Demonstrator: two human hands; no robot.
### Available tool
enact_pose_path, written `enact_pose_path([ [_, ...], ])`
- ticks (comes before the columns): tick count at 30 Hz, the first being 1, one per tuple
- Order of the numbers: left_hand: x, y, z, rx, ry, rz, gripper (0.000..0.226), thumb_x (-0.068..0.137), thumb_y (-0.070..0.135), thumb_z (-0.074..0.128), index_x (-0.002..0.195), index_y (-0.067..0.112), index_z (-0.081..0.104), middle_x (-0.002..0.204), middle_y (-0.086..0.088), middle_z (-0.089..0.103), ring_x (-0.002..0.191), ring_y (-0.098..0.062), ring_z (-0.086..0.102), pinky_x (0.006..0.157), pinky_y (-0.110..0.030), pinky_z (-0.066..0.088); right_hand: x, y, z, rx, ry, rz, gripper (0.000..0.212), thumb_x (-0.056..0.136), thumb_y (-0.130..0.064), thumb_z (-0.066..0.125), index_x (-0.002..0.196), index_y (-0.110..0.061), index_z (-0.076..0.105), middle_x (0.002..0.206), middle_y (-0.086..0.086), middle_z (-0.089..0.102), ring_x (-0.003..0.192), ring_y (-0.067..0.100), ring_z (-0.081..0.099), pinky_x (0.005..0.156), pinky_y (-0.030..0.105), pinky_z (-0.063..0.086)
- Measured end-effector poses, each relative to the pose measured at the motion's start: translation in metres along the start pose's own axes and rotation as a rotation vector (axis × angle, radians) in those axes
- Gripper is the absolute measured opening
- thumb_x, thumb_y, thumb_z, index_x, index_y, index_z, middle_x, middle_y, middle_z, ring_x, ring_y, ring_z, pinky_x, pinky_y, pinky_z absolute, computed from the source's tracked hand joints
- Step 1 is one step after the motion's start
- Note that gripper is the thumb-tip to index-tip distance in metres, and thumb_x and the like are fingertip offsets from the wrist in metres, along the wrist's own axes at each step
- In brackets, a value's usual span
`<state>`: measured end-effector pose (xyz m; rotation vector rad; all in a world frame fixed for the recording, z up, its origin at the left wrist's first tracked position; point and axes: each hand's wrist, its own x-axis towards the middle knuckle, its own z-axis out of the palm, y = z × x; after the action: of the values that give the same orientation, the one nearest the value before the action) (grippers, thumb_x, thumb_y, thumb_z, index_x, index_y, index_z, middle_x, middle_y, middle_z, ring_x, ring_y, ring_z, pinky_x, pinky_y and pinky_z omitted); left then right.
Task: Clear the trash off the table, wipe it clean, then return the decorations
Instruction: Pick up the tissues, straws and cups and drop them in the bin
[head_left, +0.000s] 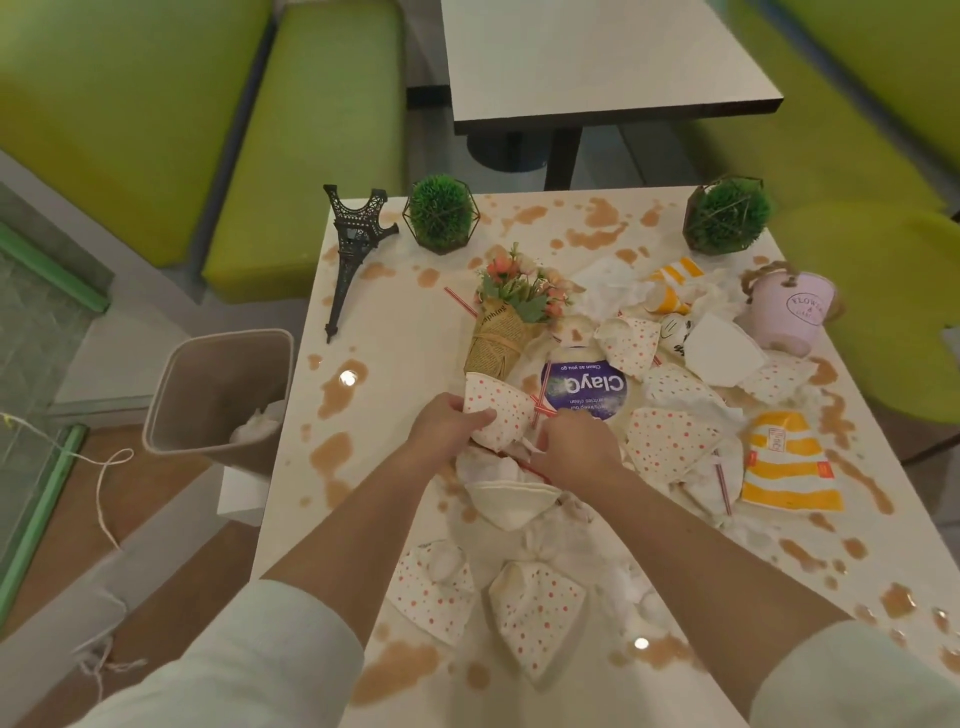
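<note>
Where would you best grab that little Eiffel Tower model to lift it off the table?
Probably around the narrow upper shaft of the Eiffel Tower model, coming from above with fingers on both sides. It lies tipped over at the table's left edge, legs pointing away and spire towards the person; the slim middle fits a hand, while the splayed legs are awkward.

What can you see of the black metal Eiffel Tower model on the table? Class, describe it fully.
The black metal Eiffel Tower model looks like openwork lattice, with four splayed legs and a thin spire. It lies tipped over at the far left corner of the stained white table, legs toward the far edge, spire pointing back along the left edge. Only the tabletop appears to touch it; neither hand is near.
</note>
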<state>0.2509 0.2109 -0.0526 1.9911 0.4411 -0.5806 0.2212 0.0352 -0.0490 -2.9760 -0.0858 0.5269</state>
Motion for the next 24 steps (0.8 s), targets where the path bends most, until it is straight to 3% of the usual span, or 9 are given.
enact_pose_path([
  [3, 0.000, -0.004, -0.011, -0.075, 0.024, 0.000, 0.047, 0.085, 0.036, 0.071, 0.122, 0.010, 0.059, 0.115, -0.003, 0.067, 0.101, -0.019, 0.064, 0.077, -0.029, 0.050, -0.002, -0.002, -0.006, 0.056, -0.002, 0.031, 0.037, 0.088, -0.052, 0.057, 0.079, -0.019, 0.071, 0.080, 0.000, 0.066, 0.078, 0.020, 0.062, 0.067, 0.030, 0.052],
  [5, -0.001, -0.006, -0.020, -0.132, 0.049, 0.010, 0.042, 0.088, 0.032, 0.068, 0.122, 0.009, 0.057, 0.115, -0.005, 0.066, 0.098, -0.019, 0.065, 0.067, -0.024, 0.050, -0.001, -0.003, -0.010, 0.116, -0.009, 0.068, 0.017, 0.087, -0.033, 0.059, 0.090, -0.023, 0.073, 0.088, -0.002, 0.069, 0.082, 0.019, 0.064, 0.066, 0.028, 0.051],
  [7, -0.003, -0.007, -0.031, -0.201, 0.076, 0.017, 0.038, 0.091, 0.028, 0.065, 0.122, 0.009, 0.055, 0.116, -0.006, 0.065, 0.097, -0.019, 0.065, 0.064, -0.024, 0.052, 0.000, -0.009, -0.015, 0.179, 0.011, 0.084, 0.019, 0.085, -0.027, 0.061, 0.101, -0.029, 0.071, 0.095, -0.005, 0.070, 0.087, 0.016, 0.065, 0.065, 0.025, 0.048],
  [12, -0.010, -0.010, -0.064, -0.383, 0.141, -0.011, 0.028, 0.094, 0.022, 0.062, 0.115, 0.018, 0.044, 0.112, 0.000, 0.053, 0.101, -0.021, 0.058, 0.086, -0.040, 0.056, 0.007, -0.039, -0.031, 0.350, 0.069, 0.076, 0.023, 0.083, -0.022, 0.063, 0.105, -0.028, 0.070, 0.094, -0.005, 0.068, 0.089, 0.017, 0.062, 0.068, 0.032, 0.054],
  [16, -0.010, -0.017, -0.095, -0.421, 0.202, 0.029, 0.036, 0.095, 0.018, 0.059, 0.127, 0.016, 0.042, 0.124, -0.003, 0.049, 0.110, -0.025, 0.055, 0.082, -0.038, 0.056, 0.015, -0.078, -0.043, 0.558, 0.140, 0.054, 0.023, 0.088, -0.028, 0.065, 0.110, -0.021, 0.070, 0.097, -0.004, 0.070, 0.087, 0.015, 0.062, 0.074, 0.030, 0.050],
  [19, -0.007, -0.029, -0.125, -0.396, 0.265, 0.044, 0.047, 0.096, 0.019, 0.059, 0.138, 0.014, 0.039, 0.129, -0.004, 0.048, 0.115, -0.027, 0.053, 0.089, -0.043, 0.055, 0.023, -0.116, -0.050, 0.731, 0.164, 0.034, 0.025, 0.092, -0.028, 0.064, 0.114, -0.016, 0.069, 0.095, -0.002, 0.066, 0.084, 0.012, 0.058, 0.066, 0.024, 0.042],
  [21, -0.005, -0.040, -0.148, -0.372, 0.300, 0.058, 0.046, 0.094, 0.024, 0.061, 0.136, 0.016, 0.043, 0.129, -0.004, 0.052, 0.114, -0.026, 0.055, 0.095, -0.047, 0.052, 0.028, -0.142, -0.051, 0.865, 0.174, 0.040, 0.023, 0.093, -0.026, 0.063, 0.111, -0.013, 0.069, 0.088, -0.005, 0.062, 0.077, 0.010, 0.055, 0.059, 0.019, 0.039],
  [24, 0.000, -0.061, -0.181, -0.321, 0.376, 0.064, 0.034, 0.092, 0.031, 0.063, 0.123, 0.024, 0.052, 0.119, -0.002, 0.061, 0.105, -0.022, 0.060, 0.091, -0.047, 0.053, 0.036, -0.180, -0.048, 0.991, 0.151, 0.075, 0.018, 0.091, -0.027, 0.065, 0.103, -0.014, 0.069, 0.080, -0.005, 0.063, 0.068, 0.010, 0.055, 0.057, 0.021, 0.040],
])
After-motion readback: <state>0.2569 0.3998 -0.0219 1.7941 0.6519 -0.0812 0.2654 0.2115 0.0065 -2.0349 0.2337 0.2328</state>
